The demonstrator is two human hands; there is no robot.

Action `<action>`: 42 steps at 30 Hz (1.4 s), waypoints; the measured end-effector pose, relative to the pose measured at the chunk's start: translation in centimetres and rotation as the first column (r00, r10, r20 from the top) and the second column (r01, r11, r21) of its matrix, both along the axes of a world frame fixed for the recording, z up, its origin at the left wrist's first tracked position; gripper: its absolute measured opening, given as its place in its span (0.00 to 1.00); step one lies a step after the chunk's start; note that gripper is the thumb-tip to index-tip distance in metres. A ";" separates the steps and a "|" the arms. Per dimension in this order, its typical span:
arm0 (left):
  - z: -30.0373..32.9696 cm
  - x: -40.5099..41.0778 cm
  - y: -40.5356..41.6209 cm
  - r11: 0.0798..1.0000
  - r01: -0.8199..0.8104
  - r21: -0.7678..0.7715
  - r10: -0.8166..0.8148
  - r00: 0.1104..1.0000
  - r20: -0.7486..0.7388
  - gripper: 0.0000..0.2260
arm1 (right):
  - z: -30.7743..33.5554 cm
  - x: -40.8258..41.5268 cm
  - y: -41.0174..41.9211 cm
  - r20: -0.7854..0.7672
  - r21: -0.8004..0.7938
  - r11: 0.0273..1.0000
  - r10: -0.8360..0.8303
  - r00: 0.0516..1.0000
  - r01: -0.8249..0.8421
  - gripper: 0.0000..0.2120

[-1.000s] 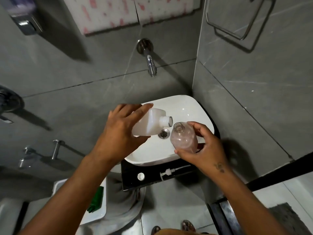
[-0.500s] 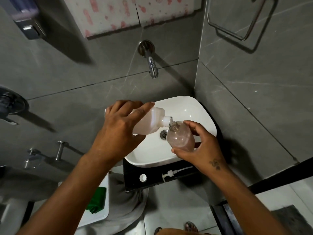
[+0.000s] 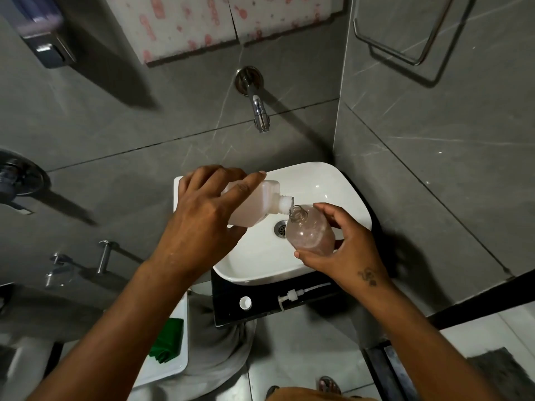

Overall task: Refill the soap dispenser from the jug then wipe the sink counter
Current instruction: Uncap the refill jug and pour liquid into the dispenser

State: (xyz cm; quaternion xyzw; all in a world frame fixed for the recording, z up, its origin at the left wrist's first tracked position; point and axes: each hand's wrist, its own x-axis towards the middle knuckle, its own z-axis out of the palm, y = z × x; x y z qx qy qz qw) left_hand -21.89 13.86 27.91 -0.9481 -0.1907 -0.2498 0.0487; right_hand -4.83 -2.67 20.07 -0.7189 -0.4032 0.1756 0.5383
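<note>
Over the white basin [image 3: 324, 180], my left hand [image 3: 202, 215] grips a white plastic jug [image 3: 260, 204] tipped on its side, spout to the right. The spout touches the open neck of a clear soap dispenser bottle [image 3: 309, 230], which holds pinkish liquid. My right hand [image 3: 344, 250] holds that bottle from the right, tilted toward the jug. A thin stream of liquid runs from spout to neck. The dispenser's pump head [image 3: 298, 295] and the jug's white cap [image 3: 245, 303] lie on the black counter [image 3: 228, 311] in front of the basin.
A chrome tap [image 3: 259, 111] sticks out of the grey tiled wall above the basin. A green cloth [image 3: 168, 340] lies on a white tray [image 3: 162, 371] at lower left. A wall dispenser [image 3: 40, 33] hangs upper left, a towel ring [image 3: 405, 39] upper right.
My left hand has tipped the jug and brought its spout onto the bottle's neck. The bottle has tilted toward the jug, and liquid now runs into it.
</note>
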 end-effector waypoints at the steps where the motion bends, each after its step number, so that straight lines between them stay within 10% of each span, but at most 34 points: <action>1: 0.0 0.0 0.0 1.000 -0.002 0.001 0.002 1.000 -0.004 0.40 | 0.0 0.0 0.0 0.002 0.001 1.000 0.000 1.000 0.000 0.38; 42: 0.2 -0.1 0.9 0.995 -0.002 0.100 0.005 1.000 -0.025 0.39 | -0.9 0.1 0.7 0.003 -0.028 0.999 -0.044 0.999 0.044 0.38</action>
